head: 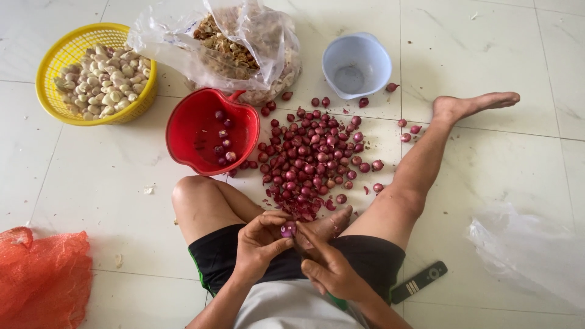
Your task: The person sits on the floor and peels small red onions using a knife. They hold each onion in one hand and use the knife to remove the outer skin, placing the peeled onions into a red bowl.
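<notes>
Fingers of left hand (259, 244) and right hand (332, 268) clamped together on one purple shallot (287, 229), heap of shallots (311, 158) just beyond on the floor (91, 183), one red bowl (207, 131), one yellow basket (55, 61), one pale bowl (356, 64) farther off.

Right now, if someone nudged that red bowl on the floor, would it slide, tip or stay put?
The red bowl looks like thin plastic and holds only a few shallots, so it is probably light and would slide easily on the smooth tiled floor. Its wide, low shape suggests it would hardly tip. The round shallots inside would likely roll about.
</notes>
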